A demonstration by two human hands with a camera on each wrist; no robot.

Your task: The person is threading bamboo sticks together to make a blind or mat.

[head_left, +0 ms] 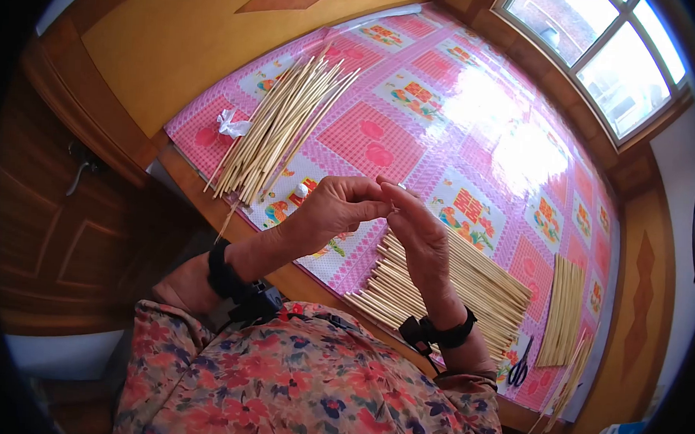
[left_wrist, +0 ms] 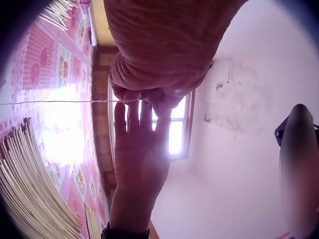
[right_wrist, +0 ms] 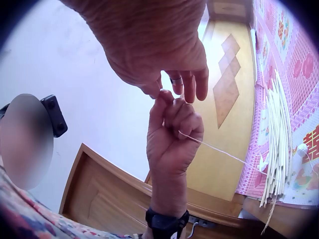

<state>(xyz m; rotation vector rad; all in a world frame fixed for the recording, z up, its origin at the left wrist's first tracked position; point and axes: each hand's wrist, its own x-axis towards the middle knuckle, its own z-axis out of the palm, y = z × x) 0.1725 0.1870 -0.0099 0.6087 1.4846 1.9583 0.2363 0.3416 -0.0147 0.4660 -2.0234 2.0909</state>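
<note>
Both hands meet at the fingertips above the near side of the table. My left hand (head_left: 336, 209) curls its fingers round a thin white thread (right_wrist: 219, 150). From that fist the thread slants down past the loose sticks in the right wrist view. My right hand (head_left: 422, 234) comes in from the other side, its outer fingers long and nearly straight. Its thumb and forefinger pinch together against the left fingertips, where a short bit of thread shows. A small white ball of thread (head_left: 301, 190) lies on the table behind the left hand.
A loose heap of thin sticks (head_left: 286, 121) lies at left beside crumpled white paper (head_left: 232, 124). Rows of sticks (head_left: 477, 277) lie beneath the right arm. Farther right are another stick bundle (head_left: 562, 312) and dark scissors (head_left: 518, 370). A patterned pink cloth (head_left: 374, 137) covers the table.
</note>
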